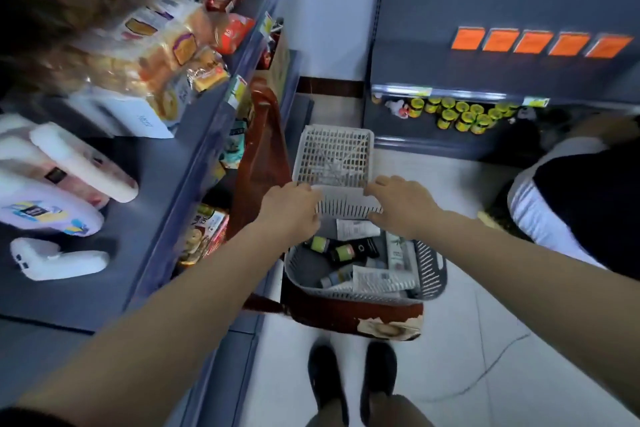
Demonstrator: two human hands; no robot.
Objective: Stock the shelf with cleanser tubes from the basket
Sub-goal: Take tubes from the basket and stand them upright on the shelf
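A grey slatted basket (429, 274) sits on a brown chair seat below me. Inside it lie several cleanser tubes (381, 279), white ones and dark ones with green caps. Above its far end I hold a white perforated basket (334, 158), upside down and tilted up. My left hand (292, 206) grips its near left rim. My right hand (398, 204) grips the near right rim. The grey shelf (145, 191) stands on my left, with white tubes (83, 166) lying on it.
Bread and snack packs (166, 45) fill the shelf's upper levels. The chair's brown backrest (263, 149) rises beside the shelf. Another rack with green-lidded jars (464, 114) stands across the aisle. A person (571, 204) crouches at the right. My shoes (353, 388) are on the tiled floor.
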